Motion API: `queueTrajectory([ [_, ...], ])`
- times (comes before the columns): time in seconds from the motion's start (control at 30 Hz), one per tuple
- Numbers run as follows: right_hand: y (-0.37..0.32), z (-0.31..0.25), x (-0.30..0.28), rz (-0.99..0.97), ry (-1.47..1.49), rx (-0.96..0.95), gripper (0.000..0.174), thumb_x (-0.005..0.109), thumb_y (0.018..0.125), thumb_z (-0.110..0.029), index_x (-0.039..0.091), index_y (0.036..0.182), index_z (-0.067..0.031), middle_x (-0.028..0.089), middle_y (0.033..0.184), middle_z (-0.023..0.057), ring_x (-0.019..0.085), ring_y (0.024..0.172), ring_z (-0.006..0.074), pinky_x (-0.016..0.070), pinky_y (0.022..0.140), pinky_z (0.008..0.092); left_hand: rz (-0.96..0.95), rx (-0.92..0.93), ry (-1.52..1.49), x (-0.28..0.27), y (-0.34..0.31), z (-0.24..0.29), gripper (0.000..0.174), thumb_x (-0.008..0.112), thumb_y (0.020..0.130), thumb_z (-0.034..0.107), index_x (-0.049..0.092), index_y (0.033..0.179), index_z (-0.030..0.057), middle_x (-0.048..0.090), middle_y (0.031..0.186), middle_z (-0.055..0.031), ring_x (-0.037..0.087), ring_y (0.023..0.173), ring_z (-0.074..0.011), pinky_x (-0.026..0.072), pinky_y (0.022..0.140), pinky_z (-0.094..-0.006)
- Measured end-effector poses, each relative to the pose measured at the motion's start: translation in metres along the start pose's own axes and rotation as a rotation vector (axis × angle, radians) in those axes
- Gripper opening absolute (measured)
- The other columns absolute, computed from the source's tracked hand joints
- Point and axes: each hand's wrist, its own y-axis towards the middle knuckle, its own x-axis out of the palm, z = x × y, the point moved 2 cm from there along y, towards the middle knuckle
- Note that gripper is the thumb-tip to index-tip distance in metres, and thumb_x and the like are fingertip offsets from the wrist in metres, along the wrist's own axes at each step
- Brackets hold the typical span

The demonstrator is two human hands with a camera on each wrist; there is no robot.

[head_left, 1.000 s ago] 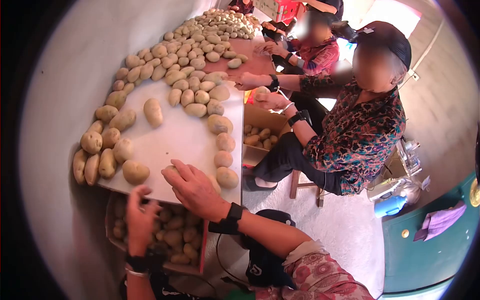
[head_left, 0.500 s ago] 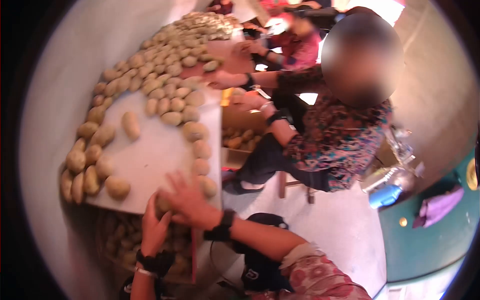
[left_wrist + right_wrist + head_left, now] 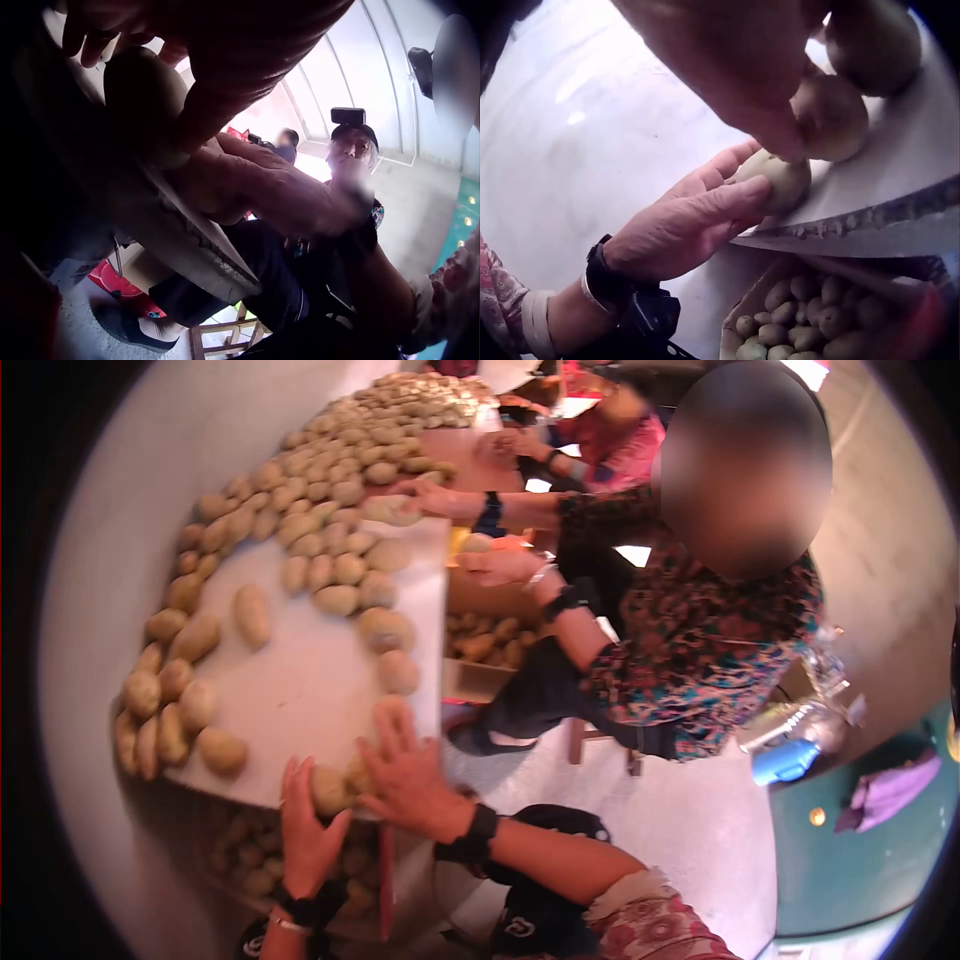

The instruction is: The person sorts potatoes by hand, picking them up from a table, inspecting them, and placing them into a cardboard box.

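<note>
In the head view my left hand (image 3: 312, 842) is at the table's front edge, holding a potato (image 3: 330, 790) between thumb and fingers. The right wrist view shows its thumb lying across this pale potato (image 3: 784, 180). My right hand (image 3: 418, 785) reaches over the front right corner with fingers spread and fairly straight. Another potato (image 3: 359, 771) lies beside its thumb and index finger; the right wrist view has the thumb against that potato (image 3: 836, 120). Its fingers partly cover a potato in the right-edge row. The left wrist view is dark, the held potato (image 3: 142, 90) in shadow.
A box of potatoes (image 3: 255, 860) stands below the front edge. More potatoes (image 3: 160, 710) line the table's left side, with a large heap (image 3: 350, 450) at the back. A person in a patterned shirt (image 3: 690, 650) sits to the right, hands over the table edge near another box (image 3: 485, 680).
My left hand was over the box, then took hold of a potato and moved forward to the table edge. My right hand drew back toward it, then shifted forward and right over the edge row.
</note>
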Motion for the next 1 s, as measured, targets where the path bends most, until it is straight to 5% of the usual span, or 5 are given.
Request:
queueTrajectory([
  [0.23,0.003,0.008,-0.001,0.006,0.094,-0.070,0.070,0.069,0.071,-0.041,0.047,0.124,-0.0016,0.021,0.143,0.0262,0.017,0.133,0.0471,0.0374,0.086,0.0510,-0.077,0.009,-0.088,0.003,0.007,0.003,0.077,0.067,0.064,-0.001,0.035,0.134,0.0026,0.028,0.138,-0.0232,0.032,0.127,-0.0383,0.0278,0.106,-0.0399],
  [0.73,0.006,0.016,-0.020,-0.003,0.213,-0.089,0.082,0.076,0.063,-0.037,0.041,0.130,-0.0050,0.016,0.144,0.0275,0.015,0.135,0.0449,0.0286,0.096,0.0555,-0.036,-0.078,-0.187,0.001,0.021,0.008,0.087,0.068,0.063,0.005,0.025,0.139,0.0002,0.029,0.141,-0.0200,0.029,0.132,-0.0330,0.0220,0.110,-0.0389],
  [1.0,0.012,0.000,-0.046,0.184,0.380,-0.272,0.070,0.073,0.068,-0.032,0.044,0.127,-0.0065,0.017,0.145,0.0260,0.015,0.135,0.0443,0.0207,0.102,0.0560,0.046,-0.218,-0.487,0.002,0.018,-0.009,0.065,0.052,0.086,0.013,0.022,0.142,0.0041,0.026,0.144,-0.0173,0.027,0.132,-0.0328,0.0214,0.109,-0.0392],
])
